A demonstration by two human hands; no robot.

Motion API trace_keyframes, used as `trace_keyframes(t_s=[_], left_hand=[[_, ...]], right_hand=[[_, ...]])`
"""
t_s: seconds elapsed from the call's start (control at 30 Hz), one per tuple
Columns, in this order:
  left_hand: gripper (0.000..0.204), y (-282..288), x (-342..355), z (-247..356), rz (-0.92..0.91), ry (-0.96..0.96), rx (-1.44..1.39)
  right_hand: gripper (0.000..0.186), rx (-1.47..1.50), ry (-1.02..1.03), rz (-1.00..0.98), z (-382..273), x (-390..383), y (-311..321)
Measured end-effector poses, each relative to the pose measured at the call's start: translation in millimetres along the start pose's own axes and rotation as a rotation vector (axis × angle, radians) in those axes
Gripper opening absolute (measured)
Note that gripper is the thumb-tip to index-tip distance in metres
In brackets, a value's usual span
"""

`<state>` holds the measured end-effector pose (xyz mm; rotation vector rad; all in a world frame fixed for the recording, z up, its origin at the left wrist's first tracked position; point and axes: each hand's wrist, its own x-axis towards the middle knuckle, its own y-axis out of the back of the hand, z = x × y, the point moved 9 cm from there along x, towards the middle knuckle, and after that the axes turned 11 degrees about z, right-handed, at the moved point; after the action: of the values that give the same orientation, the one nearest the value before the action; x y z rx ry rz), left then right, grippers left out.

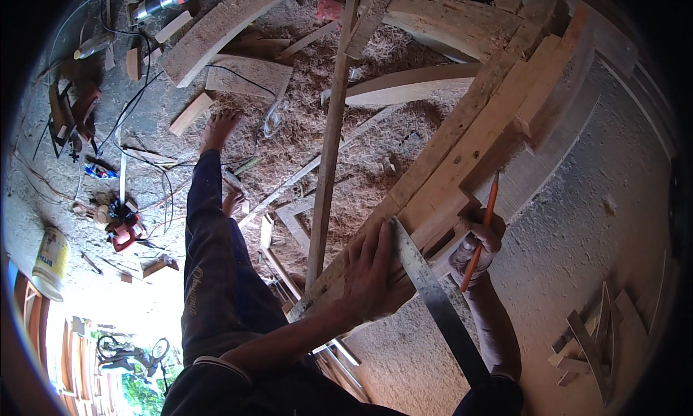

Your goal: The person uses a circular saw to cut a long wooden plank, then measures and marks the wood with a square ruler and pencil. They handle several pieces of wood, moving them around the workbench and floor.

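My left hand [372, 275] presses down on a long wooden beam [440, 163], its fingers bent over the top face. Under its index-finger side it holds a metal square [437, 300]; the long grey blade slants toward my body, and any part beneath the palm is hidden. To the right, beside a notch in the beam, my right hand [478, 250] is closed around an orange pencil [482, 235]. The pencil's tip points up and away from me, apart from the wood.
Wood shavings [390, 138] cover the floor beyond the beam. A narrow post [333, 134] crosses there, near curved timbers [411, 84]. Left lie a red power tool [126, 232], cables and a white-yellow bucket [52, 261]. Wood offcuts [592, 336] are piled at the lower right.
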<state>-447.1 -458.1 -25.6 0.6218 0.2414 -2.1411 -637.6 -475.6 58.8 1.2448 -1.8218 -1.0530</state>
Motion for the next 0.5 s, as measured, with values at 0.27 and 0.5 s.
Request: trace_keyframes(t_s=[0.27,0.5], left_hand=[[0.113,0.3,0.3,-0.2,-0.013,0.010,-0.001],[0.114,0.7,0.8,0.0,0.002,0.003,-0.023]], right_hand=[[0.028,0.015,0.016,0.035,-0.1,-4.1,3.2],[0.028,0.013,0.004,0.049,-5.1,-0.9,1.6]])
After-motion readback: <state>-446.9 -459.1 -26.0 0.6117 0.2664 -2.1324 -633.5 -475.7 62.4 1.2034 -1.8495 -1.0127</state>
